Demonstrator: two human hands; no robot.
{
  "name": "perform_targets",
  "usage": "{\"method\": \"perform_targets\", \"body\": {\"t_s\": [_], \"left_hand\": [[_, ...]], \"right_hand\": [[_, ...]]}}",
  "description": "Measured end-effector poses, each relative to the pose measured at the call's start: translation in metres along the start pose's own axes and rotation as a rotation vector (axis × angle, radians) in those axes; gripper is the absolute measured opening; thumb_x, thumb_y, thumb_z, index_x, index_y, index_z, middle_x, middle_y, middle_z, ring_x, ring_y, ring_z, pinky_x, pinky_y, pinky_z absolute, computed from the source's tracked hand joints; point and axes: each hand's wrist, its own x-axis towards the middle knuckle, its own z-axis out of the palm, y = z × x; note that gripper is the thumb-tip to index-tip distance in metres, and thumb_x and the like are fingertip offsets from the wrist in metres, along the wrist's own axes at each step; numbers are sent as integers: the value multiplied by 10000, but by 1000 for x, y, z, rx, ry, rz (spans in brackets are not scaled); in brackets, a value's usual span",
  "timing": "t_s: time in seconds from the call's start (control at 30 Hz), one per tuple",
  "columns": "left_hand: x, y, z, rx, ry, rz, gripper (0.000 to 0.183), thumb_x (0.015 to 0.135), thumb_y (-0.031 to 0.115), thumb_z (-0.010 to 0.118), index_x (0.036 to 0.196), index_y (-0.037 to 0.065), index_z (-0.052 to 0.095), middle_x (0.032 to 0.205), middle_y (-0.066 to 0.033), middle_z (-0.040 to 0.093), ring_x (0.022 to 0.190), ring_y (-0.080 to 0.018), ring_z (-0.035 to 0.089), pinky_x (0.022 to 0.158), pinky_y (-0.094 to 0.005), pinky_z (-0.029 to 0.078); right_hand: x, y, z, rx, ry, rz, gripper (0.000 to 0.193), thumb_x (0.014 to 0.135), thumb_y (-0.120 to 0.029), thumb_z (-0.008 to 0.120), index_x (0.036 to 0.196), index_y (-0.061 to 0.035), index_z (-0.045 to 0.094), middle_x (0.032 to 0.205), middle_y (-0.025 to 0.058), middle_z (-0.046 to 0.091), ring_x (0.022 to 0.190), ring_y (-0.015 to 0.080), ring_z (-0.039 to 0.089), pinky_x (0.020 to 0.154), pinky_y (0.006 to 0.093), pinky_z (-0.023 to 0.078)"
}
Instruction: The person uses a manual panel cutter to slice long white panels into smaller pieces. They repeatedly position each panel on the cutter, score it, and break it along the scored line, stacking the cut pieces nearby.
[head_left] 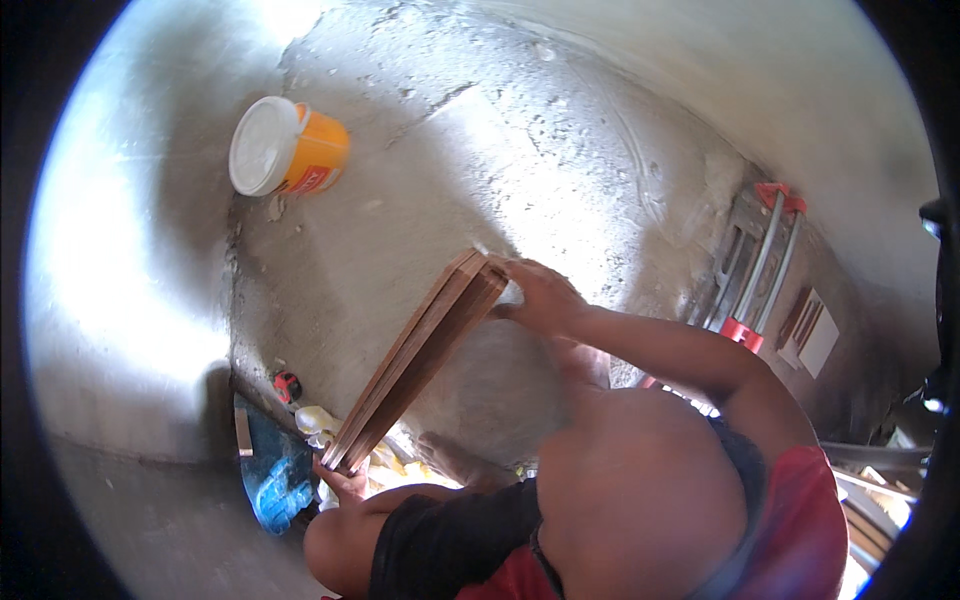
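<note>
A stack of long brown wood-coloured strips (pixel 415 365) is held at a slant between my hands, its upper end pointing away from me. My right hand (pixel 545 297) grips the far end, with fingers over the top corner and the thumb lower down. At the near left end, my left hand (pixel 345 484) is closed around the bottom of the stack; some of its fingers are hidden. The strips lie flush against each other, long edges facing up.
An orange bucket (pixel 325 150) with a white lid lies at the far left by the wall. A red-and-black tape measure (pixel 287 386) and crumpled blue plastic (pixel 283 497) are at near left. To the right stand a tile cutter (pixel 765 265) with metal rails and some flat pieces (pixel 808 333).
</note>
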Motion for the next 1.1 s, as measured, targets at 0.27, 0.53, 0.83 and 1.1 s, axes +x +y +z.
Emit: {"method": "perform_targets", "body": {"t_s": [0.27, 0.53, 0.83, 1.1], "left_hand": [[-5, -7, -8, -96, -131, 0, 643, 851, 582, 496, 1241, 71, 533, 1177, -88, 582, 1111, -269, 540, 947, -458, 431], [-7, -40, -10, 388, -132, 762, 588, 989, 445, 269, 1235, -41, 490, 1224, -184, 553, 1099, -285, 568, 980, -421, 450], [25, -47, -11, -463, -124, 179, 563, 959, 450, 295, 1082, -22, 576, 1041, -177, 630, 957, -310, 606, 900, -439, 468], [24, -50, 0, -577, -124, 98, 608, 866, 540, 388, 1004, -15, 594, 976, -171, 635, 936, -312, 595, 877, -427, 451]], "right_hand": [[52, -16, -24, -169, -327, -387, 1040, 666, -225, 846, 1472, -129, 197, 1425, 165, 380, 1303, 349, 388, 1113, 417, 331], [62, -10, -15, -163, -321, -335, 877, 601, -167, 876, 1329, -135, 388, 1217, 148, 563, 1136, 301, 560, 1014, 390, 441], [64, -10, -5, -206, -226, -630, 777, 559, -47, 869, 1224, -106, 472, 1282, 115, 495, 1209, 266, 496, 1013, 346, 445], [61, -2, 6, -1, -254, -600, 818, 609, -110, 865, 1314, -124, 452, 1356, 116, 437, 1246, 241, 449, 1048, 382, 423]]}}
